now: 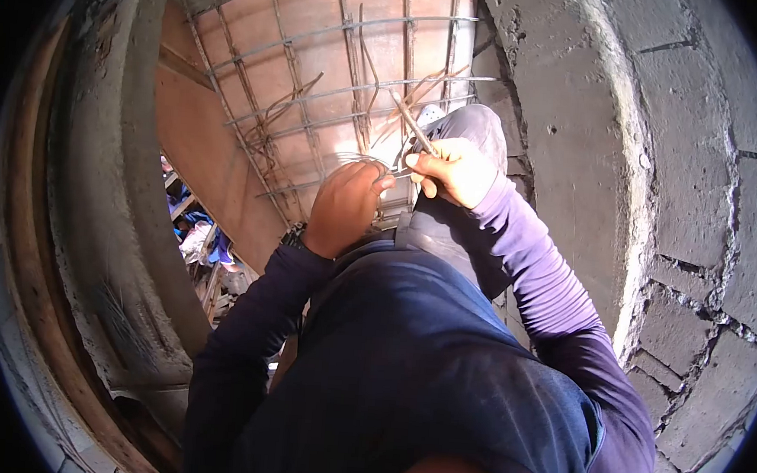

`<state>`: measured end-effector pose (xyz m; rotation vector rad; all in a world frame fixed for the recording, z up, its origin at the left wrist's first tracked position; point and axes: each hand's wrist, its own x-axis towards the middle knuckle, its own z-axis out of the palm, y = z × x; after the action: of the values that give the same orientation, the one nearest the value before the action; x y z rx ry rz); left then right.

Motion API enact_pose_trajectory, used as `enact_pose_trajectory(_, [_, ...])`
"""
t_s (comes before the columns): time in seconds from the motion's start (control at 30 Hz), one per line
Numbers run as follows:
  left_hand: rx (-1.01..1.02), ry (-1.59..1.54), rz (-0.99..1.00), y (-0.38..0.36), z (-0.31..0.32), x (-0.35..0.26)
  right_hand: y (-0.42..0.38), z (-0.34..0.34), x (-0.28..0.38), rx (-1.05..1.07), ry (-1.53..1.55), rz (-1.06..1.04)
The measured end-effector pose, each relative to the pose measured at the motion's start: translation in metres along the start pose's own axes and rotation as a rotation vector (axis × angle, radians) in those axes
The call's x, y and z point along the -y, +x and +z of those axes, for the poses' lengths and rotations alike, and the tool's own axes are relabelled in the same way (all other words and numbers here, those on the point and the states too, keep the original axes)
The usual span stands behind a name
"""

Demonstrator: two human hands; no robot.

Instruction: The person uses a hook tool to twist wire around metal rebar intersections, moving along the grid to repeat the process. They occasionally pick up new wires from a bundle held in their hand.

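Observation:
My right hand (462, 172) is closed around a short, rusty-looking metal rod (412, 123), which sticks up and away to the left from my fist. My left hand (344, 207) is curled with its back toward me, fingertips pinching thin tie wire (399, 175) that spans the small gap to my right hand. More thin strands loop just above the left knuckles. Both hands are close together in front of my waist, over my bent leg (476, 130). The far end of the wire is too fine to follow.
Beyond my hands a grid of steel bars (349, 44) lies over plywood (319, 68), with loose wire bundles (263, 138) on it. Rough concrete and block walls (567, 135) rise on the right. A concrete beam (132, 152) stands left, beside an opening showing debris (201, 234) below.

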<state>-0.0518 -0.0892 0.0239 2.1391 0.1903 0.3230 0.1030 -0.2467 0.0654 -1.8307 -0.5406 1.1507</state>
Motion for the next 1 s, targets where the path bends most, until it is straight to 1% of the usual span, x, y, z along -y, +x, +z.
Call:
enact_pose_trajectory(0.03, [-0.009,-0.011,0.06,0.004,-0.004,-0.003,-0.004,-0.001,0.004,0.019,0.059,0.031])
enact_pose_trajectory(0.1, [0.011,0.009,0.09,0.01,-0.011,-0.01,-0.012,-0.002,0.012,0.05,0.175,0.097])
enact_pose_trajectory(0.2, [0.019,0.056,0.147,0.011,-0.011,-0.011,-0.019,-0.001,0.005,0.056,0.238,0.055])
enact_pose_trajectory(0.27, [0.011,0.084,0.183,0.009,-0.01,-0.007,-0.026,0.007,0.004,-0.032,0.243,0.081])
enact_pose_trajectory(0.33, [0.062,0.108,0.205,0.008,-0.01,0.0,-0.032,0.016,0.007,-0.094,0.226,0.093])
enact_pose_trajectory(0.37, [0.06,0.11,0.206,0.007,-0.01,0.002,-0.031,0.019,0.009,-0.099,0.271,0.111])
enact_pose_trajectory(0.43, [0.212,-0.161,-0.066,0.004,-0.01,0.006,-0.021,0.016,-0.001,-0.091,0.263,0.142])
enact_pose_trajectory(0.47, [0.216,-0.163,-0.075,0.002,-0.01,0.009,-0.016,0.014,-0.004,-0.07,0.306,0.14])
enact_pose_trajectory(0.5, [0.216,-0.407,-0.268,0.002,-0.01,0.012,-0.008,0.012,-0.007,-0.048,0.348,0.138])
enact_pose_trajectory(0.53, [0.207,-0.652,-0.463,0.004,-0.008,0.016,0.0,0.01,-0.011,-0.048,0.269,0.162])
enact_pose_trajectory(0.57, [0.208,-0.657,-0.487,0.007,-0.003,0.023,0.009,0.009,-0.016,-0.035,0.275,0.182])
enact_pose_trajectory(0.63, [-0.425,-0.839,-0.404,0.018,0.005,0.04,0.028,0.007,-0.028,-0.02,0.027,-0.031])
enact_pose_trajectory(0.67, [-0.554,-1.024,-0.554,0.024,-0.001,0.051,0.032,0.006,-0.02,-0.001,0.055,0.039])
enact_pose_trajectory(0.7, [-0.687,-1.205,-0.699,0.028,-0.014,0.064,0.04,0.004,-0.023,0.003,0.069,0.016])
enact_pose_trajectory(0.73, [-0.688,-1.196,-0.713,0.031,-0.029,0.082,0.044,0.002,-0.023,0.004,0.081,0.018])
enact_pose_trajectory(0.8, [-0.251,-1.863,-0.35,0.035,-0.055,0.11,0.052,-0.003,-0.022,0.006,0.095,0.017])
enact_pose_trajectory(0.83, [-0.25,-1.86,-0.351,0.046,-0.06,0.096,0.055,-0.007,-0.023,0.017,0.082,-0.023])
enact_pose_trajectory(0.87, [-0.422,-1.692,-0.473,0.062,-0.068,0.067,0.058,-0.011,-0.023,0.025,0.068,-0.065])
enact_pose_trajectory(0.9, [-0.585,-1.512,-0.587,0.071,-0.072,0.052,0.059,-0.014,-0.023,0.024,0.071,-0.065])
enact_pose_trajectory(0.93, [-0.483,-1.419,-0.53,0.075,-0.073,0.051,0.059,-0.016,-0.02,0.015,0.05,-0.078])
enact_pose_trajectory(0.97, [-0.483,-1.417,-0.531,0.078,-0.067,0.046,0.06,-0.018,-0.016,0.006,0.028,-0.092])
enact_pose_trajectory(1.0, [-0.404,-0.983,-0.48,0.08,-0.055,0.039,0.06,-0.02,-0.011,0.008,0.03,-0.09])
